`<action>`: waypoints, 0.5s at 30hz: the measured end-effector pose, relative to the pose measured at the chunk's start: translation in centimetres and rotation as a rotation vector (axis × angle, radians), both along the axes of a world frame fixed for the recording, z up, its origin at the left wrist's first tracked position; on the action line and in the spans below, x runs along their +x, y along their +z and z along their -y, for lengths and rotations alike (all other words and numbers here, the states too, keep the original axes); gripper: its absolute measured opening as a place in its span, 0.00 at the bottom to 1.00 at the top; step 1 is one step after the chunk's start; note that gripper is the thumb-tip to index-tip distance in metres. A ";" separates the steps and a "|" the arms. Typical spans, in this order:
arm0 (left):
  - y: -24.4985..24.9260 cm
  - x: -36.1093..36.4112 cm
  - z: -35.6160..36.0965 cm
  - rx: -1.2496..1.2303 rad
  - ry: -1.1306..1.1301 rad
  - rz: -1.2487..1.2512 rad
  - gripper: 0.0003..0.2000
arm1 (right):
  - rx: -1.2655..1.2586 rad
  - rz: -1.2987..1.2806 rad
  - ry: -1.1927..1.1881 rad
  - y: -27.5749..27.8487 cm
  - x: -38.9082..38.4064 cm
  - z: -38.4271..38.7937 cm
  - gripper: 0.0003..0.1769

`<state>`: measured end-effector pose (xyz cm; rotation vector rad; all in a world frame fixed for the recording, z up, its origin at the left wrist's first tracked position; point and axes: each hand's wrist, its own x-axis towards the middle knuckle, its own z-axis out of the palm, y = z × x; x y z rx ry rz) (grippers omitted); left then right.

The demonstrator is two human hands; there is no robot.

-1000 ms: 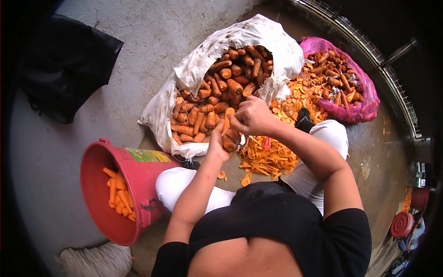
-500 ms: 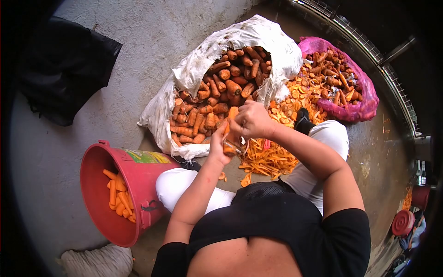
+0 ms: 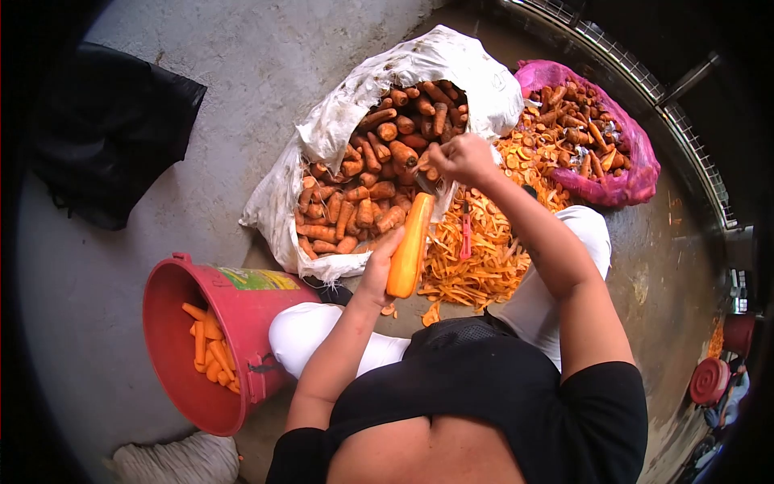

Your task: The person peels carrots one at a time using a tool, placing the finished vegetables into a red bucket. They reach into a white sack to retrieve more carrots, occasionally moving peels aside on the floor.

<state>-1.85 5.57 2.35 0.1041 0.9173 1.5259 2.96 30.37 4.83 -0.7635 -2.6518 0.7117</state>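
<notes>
My left hand (image 3: 382, 264) is wrapped round the lower part of a bright orange peeled carrot (image 3: 411, 246), which points up and away from me. My right hand (image 3: 468, 160) is closed, raised beyond the carrot and apart from it, over the edge of the white sack. A blurred shape sits at its fingers, too smeared to name. Below that hand, a slim tool with a red handle (image 3: 466, 232) rests on a heap of orange peelings (image 3: 472, 274).
A white sack (image 3: 322, 133) of unpeeled carrots (image 3: 367, 189) stands ahead. Behind the peelings sits a pink mesh sack (image 3: 637, 173) of carrot pieces. To my left, a tilted red bucket (image 3: 165, 339) holds peeled carrots (image 3: 211, 347). Black cloth (image 3: 121, 129) lies at far left.
My right hand has moved up and away from the carrot, to the right. The carrot, partly hidden between both hands before, now shows almost whole in my left hand.
</notes>
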 end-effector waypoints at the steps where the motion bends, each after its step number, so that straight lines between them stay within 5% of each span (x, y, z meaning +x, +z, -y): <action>1: 0.5 0.1 0.1 0.015 0.000 0.025 0.21 | 0.234 0.216 0.031 0.7 0.3 -1.9 0.25; 4: 2.2 0.0 0.2 0.025 0.021 0.048 0.22 | 0.245 0.053 -0.217 -0.2 1.1 -3.2 0.25; 7: 2.2 -0.4 -0.3 -0.045 0.126 0.038 0.21 | 0.079 -0.010 -0.144 1.3 1.0 -0.8 0.24; 8: 1.5 -0.7 -0.4 -0.069 0.146 0.089 0.21 | -0.032 0.090 -0.068 3.3 1.0 0.8 0.23; 10: -0.2 -1.5 -0.8 -0.109 0.182 0.181 0.20 | 0.189 -0.046 0.224 2.0 1.1 2.3 0.24; 15: -1.1 -1.4 -2.2 -0.137 0.314 0.317 0.17 | 0.228 -0.307 0.431 1.3 0.6 6.2 0.19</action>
